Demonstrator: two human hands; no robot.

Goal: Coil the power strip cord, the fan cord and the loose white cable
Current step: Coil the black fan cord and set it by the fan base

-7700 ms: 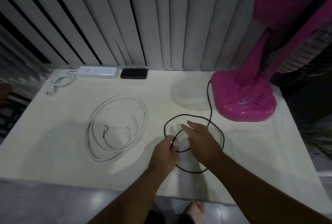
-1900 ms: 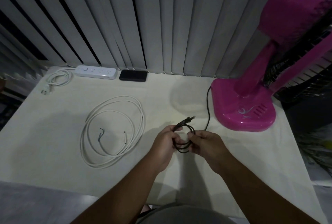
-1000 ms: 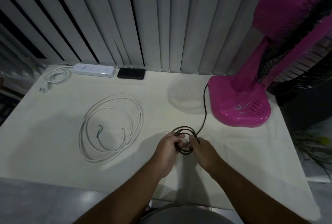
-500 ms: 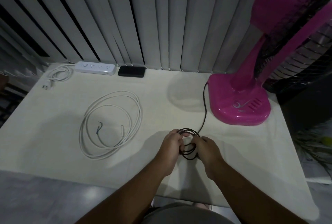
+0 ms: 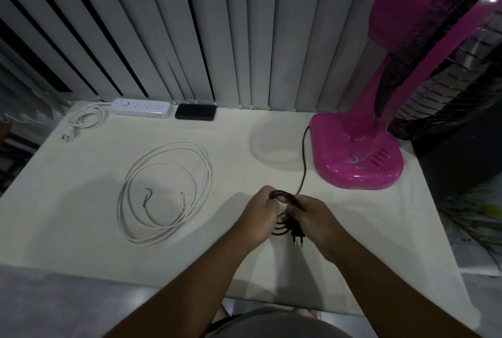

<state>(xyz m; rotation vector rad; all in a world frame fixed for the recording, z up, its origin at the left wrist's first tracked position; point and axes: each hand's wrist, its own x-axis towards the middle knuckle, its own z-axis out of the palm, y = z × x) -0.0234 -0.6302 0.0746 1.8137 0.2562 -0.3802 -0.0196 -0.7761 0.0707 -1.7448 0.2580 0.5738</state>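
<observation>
Head view: on the tabletop (image 5: 81,223) stands the fan (image 5: 358,153), its thin, limp black cord (image 5: 303,158) running down to a small coil held near the front edge. Light and springy, it is best pinched across all loops at once. Left hand (image 5: 260,212) and right hand (image 5: 312,215) have fingers (image 5: 267,193) closed on the coil's top, plug (image 5: 297,233) dangling below.

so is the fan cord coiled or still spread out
Coiled: both hands, left and right, hold the fan cord in small loops, plug hanging below.
</observation>
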